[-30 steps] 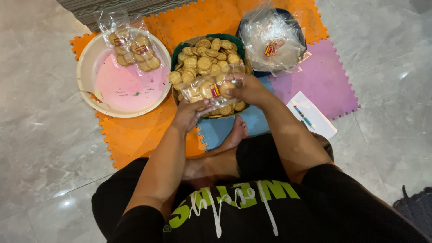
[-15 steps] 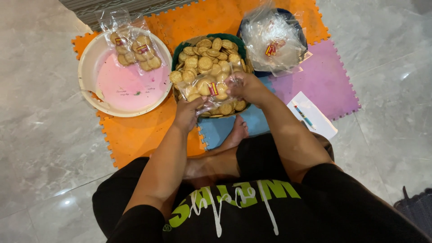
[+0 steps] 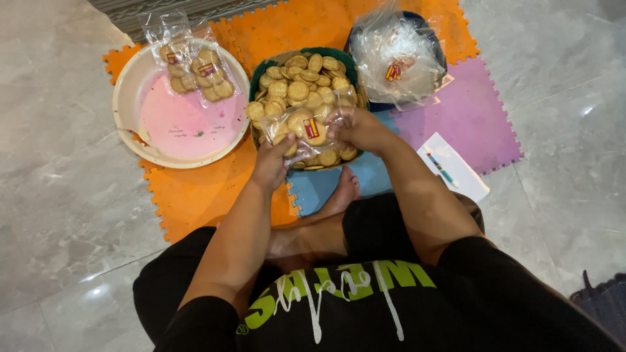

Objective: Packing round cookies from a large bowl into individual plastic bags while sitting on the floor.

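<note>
Evidently both hands, left hand (image 3: 272, 161) and right hand (image 3: 352, 126), pinch the cookie bag (image 3: 308, 130) between them (probably closed).

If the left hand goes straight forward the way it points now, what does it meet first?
The left hand points up-frame and already touches the clear bag of biscuits. Straight on, it probably meets the loose biscuits in the green basket under the bag; depth is unclear.

Black shirt (image 3: 365, 313) — green-white lettering, bare forearms
</note>
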